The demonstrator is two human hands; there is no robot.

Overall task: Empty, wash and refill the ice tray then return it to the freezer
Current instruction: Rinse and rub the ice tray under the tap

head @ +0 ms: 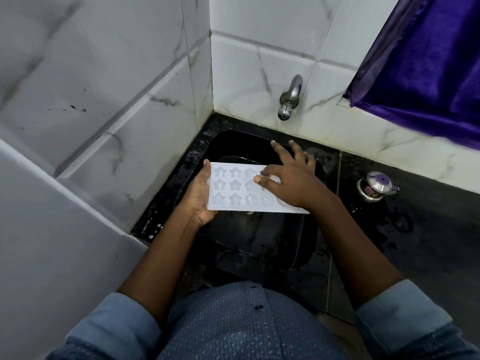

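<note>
A white ice tray [233,188] with star-shaped cups is held level over the black sink [259,237]. My left hand [198,197] grips its left end, thumb on the upper rim and fingers under it. My right hand [288,178] lies on top of the tray's right half, fingers spread and fingertips pressing on the cups. Its palm hides the right cups. The steel tap [289,98] juts from the tiled wall just beyond the tray, and no water runs from it.
White marble-look tiled walls close in on the left and behind. A wet black counter [415,242] extends to the right, with a small steel lidded pot [376,185] on it. A purple curtain [428,61] hangs at the upper right.
</note>
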